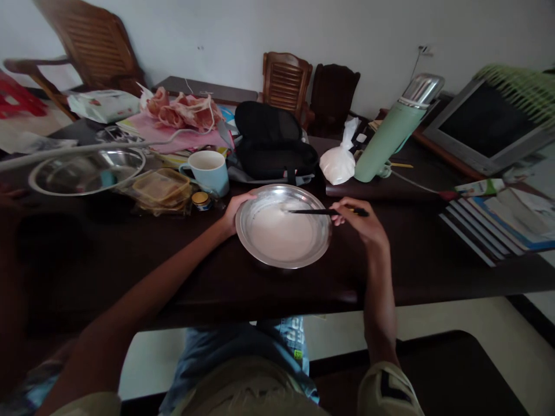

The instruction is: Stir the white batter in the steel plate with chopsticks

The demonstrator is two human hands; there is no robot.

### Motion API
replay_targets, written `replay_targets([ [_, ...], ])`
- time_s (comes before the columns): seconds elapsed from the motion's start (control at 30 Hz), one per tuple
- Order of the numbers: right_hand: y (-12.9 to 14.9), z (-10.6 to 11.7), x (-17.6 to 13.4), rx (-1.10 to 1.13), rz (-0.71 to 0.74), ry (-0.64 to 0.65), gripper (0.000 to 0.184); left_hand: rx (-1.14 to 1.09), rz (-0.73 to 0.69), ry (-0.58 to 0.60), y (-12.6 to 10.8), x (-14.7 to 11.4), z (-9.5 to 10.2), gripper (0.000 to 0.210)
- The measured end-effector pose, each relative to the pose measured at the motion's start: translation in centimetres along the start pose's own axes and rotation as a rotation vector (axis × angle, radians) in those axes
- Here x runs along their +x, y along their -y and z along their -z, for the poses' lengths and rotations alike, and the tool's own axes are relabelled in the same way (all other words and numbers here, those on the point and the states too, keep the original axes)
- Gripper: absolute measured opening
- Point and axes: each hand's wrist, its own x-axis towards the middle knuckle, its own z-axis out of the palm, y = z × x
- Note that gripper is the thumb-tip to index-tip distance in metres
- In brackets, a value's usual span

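A metal basin (247, 245) with whitish powder or batter (281, 234) in it sits near the table's front edge; its exact texture is hard to tell. My left hand (237, 209) grips the basin's left rim, fingers partly hidden behind it. In my right hand (358, 218) are black chopsticks (310, 212), held over the basin's right rim. Their tips reach the white contents near the middle. A tied plastic bag of white powder (338, 164) stands behind the basin to the right.
A green thermos (390, 141) leans beside the bag. A blue mug (212, 173), small jar (201, 200), plastic containers (160, 188) and a second metal basin (52, 188) lie left. Books (507, 219) and a television (481, 115) stand right. Another person's arm (13, 248) shows at the left edge.
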Motion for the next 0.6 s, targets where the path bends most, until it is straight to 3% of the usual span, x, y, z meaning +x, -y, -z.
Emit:
replay_targets([
  [0.1,0.4,0.0,-0.4,0.005,-0.019,0.199,0.030,-0.003,0.003,0.003,0.0,0.0,0.1,0.026],
  [0.17,0.1,0.9,-0.5,0.011,-0.066,0.113,0.032,-0.005,0.017,0.000,0.1,0.1,0.2,0.028],
  [0.23,-0.3,1.6,-0.2,0.015,-0.075,-0.074,0.033,-0.002,0.019,0.009,0.1,0.2,0.3,0.031],
  [0.3,-0.5,1.2,0.1,0.021,-0.052,-0.172,0.032,0.001,0.009,0.035,0.1,0.3,0.4,0.034],
  [0.37,-0.3,0.2,0.2,0.032,-0.014,-0.097,0.029,0.002,-0.006,0.064,0.2,0.3,0.4,0.034],
  [0.5,0.3,-0.1,-0.4,0.036,-0.024,0.241,0.027,0.011,-0.023,0.067,0.2,0.4,0.5,0.033],
  [0.53,0.2,0.4,-0.5,0.032,-0.045,0.235,0.028,0.013,-0.020,0.064,0.2,0.4,0.5,0.034],
  [0.6,-0.1,1.6,-0.5,0.029,-0.075,0.077,0.031,0.010,-0.014,0.065,0.2,0.4,0.5,0.037],
])
